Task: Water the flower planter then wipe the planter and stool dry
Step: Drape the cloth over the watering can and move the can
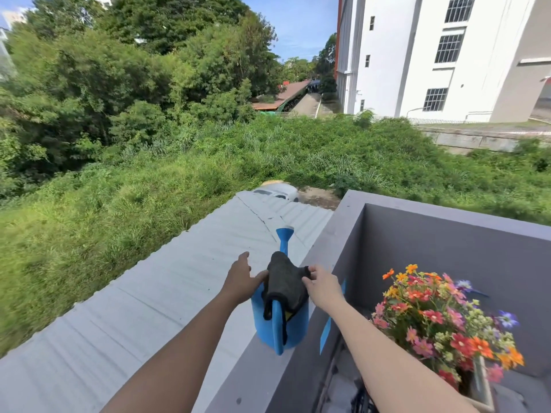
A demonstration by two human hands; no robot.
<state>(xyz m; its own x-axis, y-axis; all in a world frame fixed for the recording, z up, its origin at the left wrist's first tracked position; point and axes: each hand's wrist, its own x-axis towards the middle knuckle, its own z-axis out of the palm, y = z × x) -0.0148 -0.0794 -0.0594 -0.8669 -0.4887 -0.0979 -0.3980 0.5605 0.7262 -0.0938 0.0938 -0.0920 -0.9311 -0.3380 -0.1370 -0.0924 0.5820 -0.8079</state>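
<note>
Both hands reach a cloth-draped watering can on the balcony ledge.

The right hand (323,287) pinches the dark cloth (286,286) covering the blue watering can (298,323); the left hand (241,280), fingers spread, touches the cloth's edge, gripping nothing. The flower planter (441,320) stands lower right, its pot cut off and blurred.

A single wide-angle camera sat on the person's head and looked forward and down over both outstretched forearms. It faced outward across a grey balcony ledge (301,332), with the blue watering can (280,320) on that ledge close in the lower middle of the view. The flower planter (441,320) fell near the lower right edge, partly cut off. Beyond the ledge the view ran over a corrugated roof (149,308) to a grassy slope, trees and a white building (417,55) far off. Straight lines bowed toward the frame's edges. No second view overlapped it
</note>
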